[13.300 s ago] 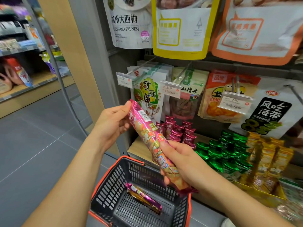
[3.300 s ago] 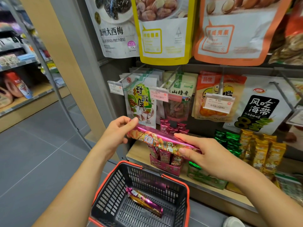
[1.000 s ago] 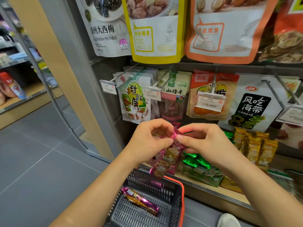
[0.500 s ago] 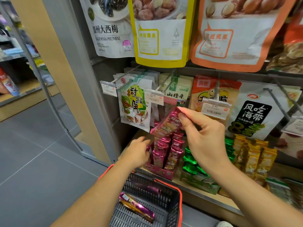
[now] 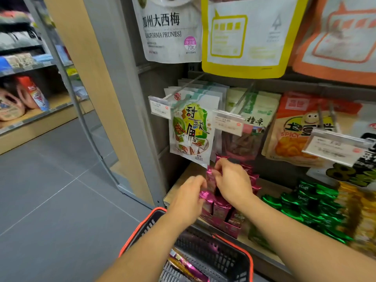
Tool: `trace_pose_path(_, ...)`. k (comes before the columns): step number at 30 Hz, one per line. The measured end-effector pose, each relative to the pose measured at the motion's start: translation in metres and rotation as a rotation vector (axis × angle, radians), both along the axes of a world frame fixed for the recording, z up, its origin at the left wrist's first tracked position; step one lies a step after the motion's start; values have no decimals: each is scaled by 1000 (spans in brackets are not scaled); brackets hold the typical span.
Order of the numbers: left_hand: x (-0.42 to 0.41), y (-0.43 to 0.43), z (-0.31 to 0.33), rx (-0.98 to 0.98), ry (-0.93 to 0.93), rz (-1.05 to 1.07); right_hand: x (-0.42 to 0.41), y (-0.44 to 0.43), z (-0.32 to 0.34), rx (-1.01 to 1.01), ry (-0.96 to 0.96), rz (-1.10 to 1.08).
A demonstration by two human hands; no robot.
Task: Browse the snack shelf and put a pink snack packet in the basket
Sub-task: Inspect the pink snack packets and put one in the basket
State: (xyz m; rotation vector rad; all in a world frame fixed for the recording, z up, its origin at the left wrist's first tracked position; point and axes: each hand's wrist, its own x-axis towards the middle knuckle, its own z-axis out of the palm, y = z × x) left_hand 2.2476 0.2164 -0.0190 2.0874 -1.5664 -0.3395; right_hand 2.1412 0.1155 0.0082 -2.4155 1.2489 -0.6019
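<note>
Snack shelf point(image 5: 184, 178): left hand point(image 5: 188, 199) and right hand point(image 5: 233, 185), fingers point(image 5: 220, 169) curled on pink packets point(image 5: 221, 208).

Two bare hands show, each on a bare forearm. The left hand point(image 5: 188, 197) shows its back, with knuckles and the backs of the fingers; just behind it the wrist is bare, and the left forearm point(image 5: 140, 253) stays bare to the bottom edge. The right hand point(image 5: 232, 180) also shows its back, its wrist bare, and the right forearm point(image 5: 305, 245) behind it broadens toward the lower right corner. Both hands are slightly blurred, so nails and fine marks cannot be told.
</note>
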Motion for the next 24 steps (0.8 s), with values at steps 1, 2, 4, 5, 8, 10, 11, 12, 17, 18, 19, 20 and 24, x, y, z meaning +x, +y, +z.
trace_pose_path(1, -1, -2, -1, -44, 17, 2, 2, -1, -6, 1, 88, 23)
trace_pose_path(2, -1, -6, -3, -76, 14, -12, 3, -2, -13, -19, 176, 50)
trace_pose_path(4, -2, -14, -7, -52, -51, -52, 5, -6, -23, -81, 332, 95)
trace_pose_path(5, -3, -18, -9, -5, -83, -64, 7, -7, -24, -85, 385, 108)
trace_pose_path(8, -3, -23, -13, 119, -117, -68, 12, -19, -13, 56, 347, 87)
trace_pose_path(10, -2, -23, -13, 138, -144, -63, 13, -34, -4, 57, 199, -27)
trace_pose_path(11, -1, -23, -12, 136, -160, -65, 14, -42, -1, -4, 157, -86)
trace_pose_path(12, -2, -23, -11, 132, -172, -73, 13, -49, -1, -61, 159, -131)
trace_pose_path(17, -3, -21, -6, 131, -170, -125, 18, -63, -21, -34, 369, -135)
trace_pose_path(18, -2, -21, -5, 129, -160, -132, 20, -62, -25, -44, 379, -125)
trace_pose_path(19, -1, -20, -5, 128, -149, -137, 22, -61, -28, -68, 371, -112)
trace_pose_path(20, -1, -20, -5, 128, -141, -141, 24, -59, -29, -95, 356, -99)
trace_pose_path(24, 2, -21, -6, 151, -134, -159, 21, -44, -13, -177, 147, -44)
